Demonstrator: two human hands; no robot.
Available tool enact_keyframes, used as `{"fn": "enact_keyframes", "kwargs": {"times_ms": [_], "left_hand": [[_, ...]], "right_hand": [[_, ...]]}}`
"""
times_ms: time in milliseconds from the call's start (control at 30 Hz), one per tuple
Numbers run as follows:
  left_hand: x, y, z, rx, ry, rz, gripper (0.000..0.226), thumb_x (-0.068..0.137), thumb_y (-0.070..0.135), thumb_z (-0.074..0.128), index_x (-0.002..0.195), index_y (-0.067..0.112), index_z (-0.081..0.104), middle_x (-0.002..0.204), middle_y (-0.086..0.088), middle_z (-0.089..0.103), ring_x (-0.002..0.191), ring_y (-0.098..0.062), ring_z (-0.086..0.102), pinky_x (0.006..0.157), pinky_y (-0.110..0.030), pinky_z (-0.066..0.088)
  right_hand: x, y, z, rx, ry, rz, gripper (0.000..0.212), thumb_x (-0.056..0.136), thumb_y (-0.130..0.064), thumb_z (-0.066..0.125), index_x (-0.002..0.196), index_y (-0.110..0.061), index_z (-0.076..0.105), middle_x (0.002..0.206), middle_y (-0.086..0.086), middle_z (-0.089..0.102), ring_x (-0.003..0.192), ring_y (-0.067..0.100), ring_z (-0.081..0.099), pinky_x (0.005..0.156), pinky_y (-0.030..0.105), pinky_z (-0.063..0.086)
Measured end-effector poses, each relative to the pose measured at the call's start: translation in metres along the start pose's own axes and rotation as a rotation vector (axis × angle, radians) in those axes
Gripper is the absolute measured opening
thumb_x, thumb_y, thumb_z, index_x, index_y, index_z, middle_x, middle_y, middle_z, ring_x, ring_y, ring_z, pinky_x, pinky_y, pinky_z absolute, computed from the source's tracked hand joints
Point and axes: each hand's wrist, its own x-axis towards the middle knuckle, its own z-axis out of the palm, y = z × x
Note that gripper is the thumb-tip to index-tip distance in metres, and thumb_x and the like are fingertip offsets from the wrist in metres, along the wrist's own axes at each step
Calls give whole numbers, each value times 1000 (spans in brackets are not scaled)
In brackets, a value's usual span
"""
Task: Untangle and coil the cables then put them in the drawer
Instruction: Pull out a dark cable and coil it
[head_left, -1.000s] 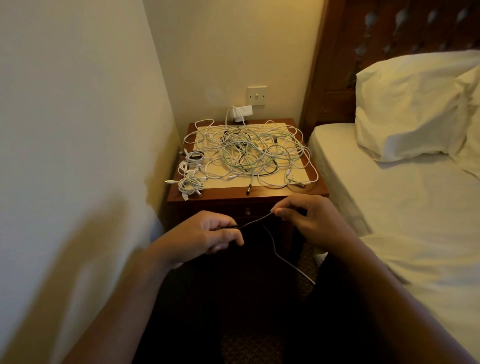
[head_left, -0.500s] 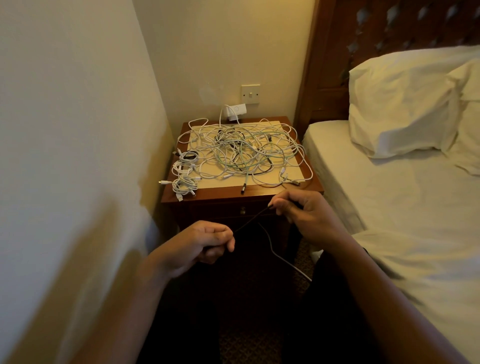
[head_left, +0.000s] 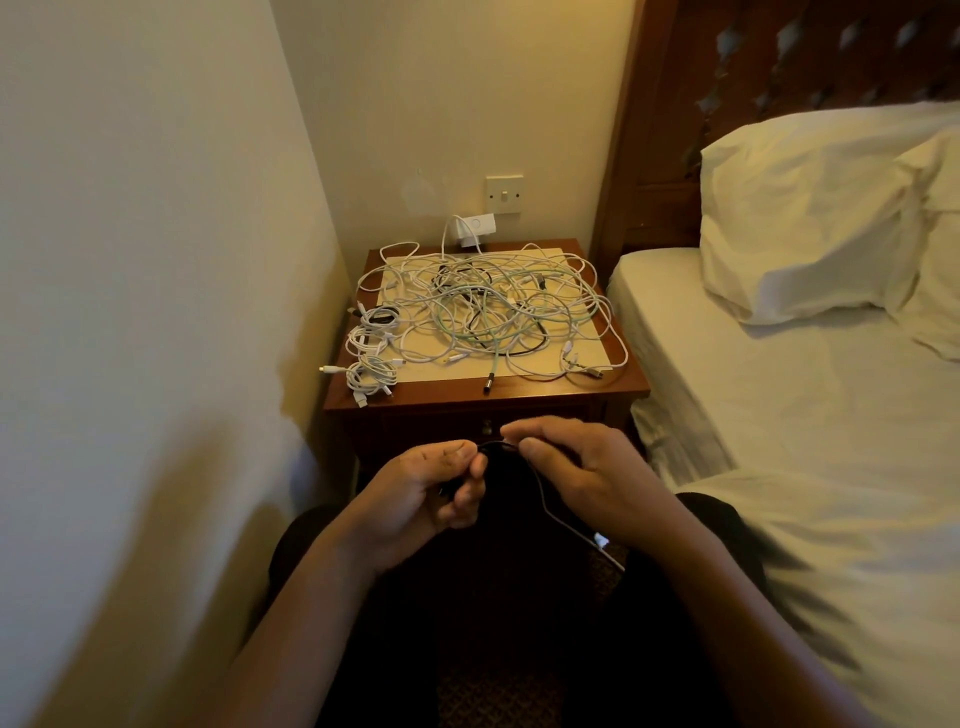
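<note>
1. Left hand (head_left: 415, 493) and right hand (head_left: 587, 478) are close together, each pinching a thin dark cable (head_left: 582, 538) that trails down to the right.
2. Drawer (head_left: 441, 431) just behind the hands, looks closed.
3. Nightstand (head_left: 631, 387) top: cable tangle (head_left: 493, 312), with coiled cables (head_left: 369, 358) at the left edge.

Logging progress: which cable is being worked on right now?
The thin dark cable pinched between left hand and right hand; the other cables lie on the nightstand.

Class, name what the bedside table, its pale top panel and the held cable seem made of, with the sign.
Bedside table: wood, glossy varnish, reddish-brown with sheen on its edge. Top panel: unclear, perhaps stone or laminate; pale, flat, matt. Held cable: probably plastic-sheathed; thin, dark, bends freely.
</note>
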Motion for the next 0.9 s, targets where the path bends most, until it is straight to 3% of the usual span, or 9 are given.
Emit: {"fn": "enact_keyframes", "kwargs": {"times_ms": [133,233,333,467,667,767,833,900], "left_hand": [[2,3,7,-19,43,16,23,102,25,48,88,10,59,75,-6,49,62,-15,43,63,-28,39],[3,0,13,45,188,4,28,104,23,45,85,11,60,73,-4,50,68,-18,47,70,-31,40],[4,0,21,403,392,15,36,109,28,42,85,15,65,73,1,55,75,-16,52,74,-29,42],[4,-3,26,644,436,103,31,109,27,43,94,18,68,70,11,59,69,-3,55,63,-17,44],[-3,10,7,537,555,189,28,109,22,44,95,14,67,69,12,57,67,-4,51,66,-22,42],[-7,15,11,423,454,187,29,109,19,43,93,9,65,65,6,47,62,-8,43,63,-24,39],[-7,16,20,288,406,184,27,108,16,43,94,6,63,64,2,43,59,-8,41,57,-20,38],[-3,16,29,223,365,187,25,108,16,43,98,4,62,66,0,43,59,-9,41,57,-19,39]], "right_hand": [[-3,-1,16,125,-69,74,16,102,-35,60,111,-33,74,97,-6,75,89,10,70,83,43,60],[-3,0,25,154,-25,121,9,100,-33,64,103,-33,73,91,-5,74,81,8,69,76,37,60],[1,0,26,202,-33,184,11,102,-35,60,101,-30,70,81,-1,70,65,6,61,62,30,50],[8,4,22,252,-100,253,14,104,-37,56,102,-29,68,78,-3,65,67,12,59,65,34,49],[2,15,-12,123,-68,112,17,105,-28,56,103,-32,73,74,-26,66,64,-5,57,60,11,39],[1,27,-23,-68,91,-5,16,102,-24,62,102,-34,74,86,-28,67,83,-5,61,69,10,40],[3,37,-20,-242,186,-80,15,99,-27,66,107,-34,76,98,-22,64,97,0,54,80,16,39],[4,40,-12,-361,194,-98,16,97,-28,68,110,-32,77,102,-17,58,99,4,47,81,18,37]]}}
